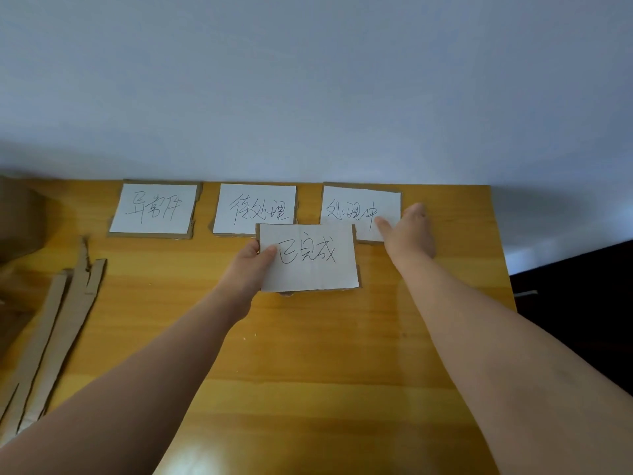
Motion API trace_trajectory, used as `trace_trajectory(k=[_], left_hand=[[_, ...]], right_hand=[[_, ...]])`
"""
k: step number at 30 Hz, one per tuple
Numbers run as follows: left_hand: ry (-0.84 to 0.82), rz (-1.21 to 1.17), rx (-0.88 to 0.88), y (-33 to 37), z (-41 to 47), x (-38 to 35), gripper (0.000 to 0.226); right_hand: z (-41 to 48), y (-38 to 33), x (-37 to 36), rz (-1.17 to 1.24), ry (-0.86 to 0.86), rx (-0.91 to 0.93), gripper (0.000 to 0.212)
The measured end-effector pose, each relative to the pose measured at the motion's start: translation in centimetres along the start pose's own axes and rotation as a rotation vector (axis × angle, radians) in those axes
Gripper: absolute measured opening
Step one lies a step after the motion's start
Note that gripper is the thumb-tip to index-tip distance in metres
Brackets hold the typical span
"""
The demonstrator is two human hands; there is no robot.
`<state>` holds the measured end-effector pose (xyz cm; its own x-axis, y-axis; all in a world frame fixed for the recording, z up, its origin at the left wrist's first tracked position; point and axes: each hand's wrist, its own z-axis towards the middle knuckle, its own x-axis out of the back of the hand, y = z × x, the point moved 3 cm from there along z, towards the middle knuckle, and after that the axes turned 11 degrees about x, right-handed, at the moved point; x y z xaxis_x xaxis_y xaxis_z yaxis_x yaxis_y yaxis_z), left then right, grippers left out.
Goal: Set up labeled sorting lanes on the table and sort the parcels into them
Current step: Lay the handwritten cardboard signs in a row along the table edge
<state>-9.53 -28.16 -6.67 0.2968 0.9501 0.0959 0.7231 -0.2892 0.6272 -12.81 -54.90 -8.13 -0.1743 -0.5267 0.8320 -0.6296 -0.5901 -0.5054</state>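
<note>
Three white label cards on cardboard backing lie in a row along the far edge of the wooden table (308, 354): a left card (154, 209), a middle card (255, 207) and a right card (356, 209), each with handwritten characters. My left hand (251, 265) grips the left edge of a fourth label card (310, 257) and holds it just in front of the row, where it overlaps the middle and right cards. My right hand (407, 231) lies flat on the right card's right end, fingers together, with the thumb on the paper.
Long torn cardboard strips (51, 330) lie along the table's left side. A brown cardboard box (20, 217) stands at the far left corner. A pale wall rises behind the table. Past the table's right edge is a dark floor (575, 303).
</note>
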Motion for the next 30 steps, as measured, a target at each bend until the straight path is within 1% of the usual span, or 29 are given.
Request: trace_trajectory(k=[3,6,9,12,15,18,21,24,27,30], left_hand=[[-0.017,-0.015,-0.002,0.0,-0.9,-0.4,0.027],[0.006,-0.008,-0.033,-0.2,-2.0,-1.1,0.026],[0.023,0.003,-0.078,-0.5,-3.8,-2.2,0.027],[0.054,0.000,-0.122,-0.2,-4.8,-3.2,0.024],[0.060,-0.003,-0.144,-0.3,-6.2,-5.1,0.025],[0.034,-0.010,-0.152,-0.5,-7.1,-7.1,0.022],[0.002,-0.001,-0.160,-0.4,-7.6,-9.3,0.019],[-0.030,0.039,-0.176,0.2,-7.5,-11.7,0.020],[-0.025,0.204,-0.224,1.0,-7.1,-13.8,0.019],[-0.016,0.426,-0.259,1.1,-6.3,-14.8,0.027]], right_hand=[[-1.3,0.0,1.0,0.130,-0.026,0.102,0.047],[-3.0,0.8,1.9,0.283,-0.107,0.145,0.041],[-5.3,1.8,3.3,0.429,-0.194,0.144,0.040],[-6.7,2.5,3.7,0.579,-0.300,0.105,0.040],[-8.7,3.7,4.3,0.726,-0.330,0.034,0.038],[-9.9,5.4,5.1,0.782,-0.292,0.015,0.027],[-10.6,6.7,6.0,0.846,-0.270,-0.018,0.028],[-10.5,8.0,6.7,0.866,-0.160,-0.019,0.028],[-9.1,9.6,7.4,0.843,-0.012,-0.059,0.023],[-7.0,11.6,8.1,0.805,0.131,-0.170,0.026]])
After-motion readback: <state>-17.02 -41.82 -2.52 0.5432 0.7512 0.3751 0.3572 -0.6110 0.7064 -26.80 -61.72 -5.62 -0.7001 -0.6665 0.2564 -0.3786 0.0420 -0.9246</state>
